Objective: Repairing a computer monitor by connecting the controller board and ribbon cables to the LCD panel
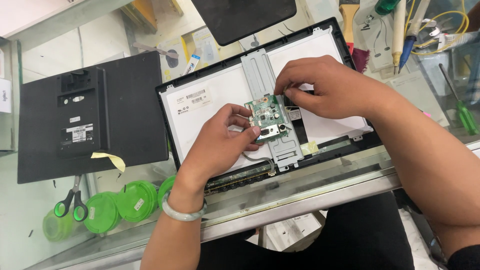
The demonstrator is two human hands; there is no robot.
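Note:
An opened monitor panel [210, 107], white-backed with a black frame, lies face down on a glass counter. A grey metal bracket [258, 70] runs down its middle. My left hand [220, 142] grips a small green circuit board [267, 117] by its left edge, tilted up over the bracket. My right hand [325, 85] pinches something small at the board's upper right corner, near a black connector area; what it pinches is hidden by the fingers. A pale bangle sits on my left wrist.
The monitor's black rear cover [90, 120] lies at the left. Green-handled scissors [72, 200] rest below it, with green lids [120, 205] under the glass. A green screwdriver [462, 107], brush [350, 15] and pens lie at the upper right. A black stand base [245, 17] sits behind.

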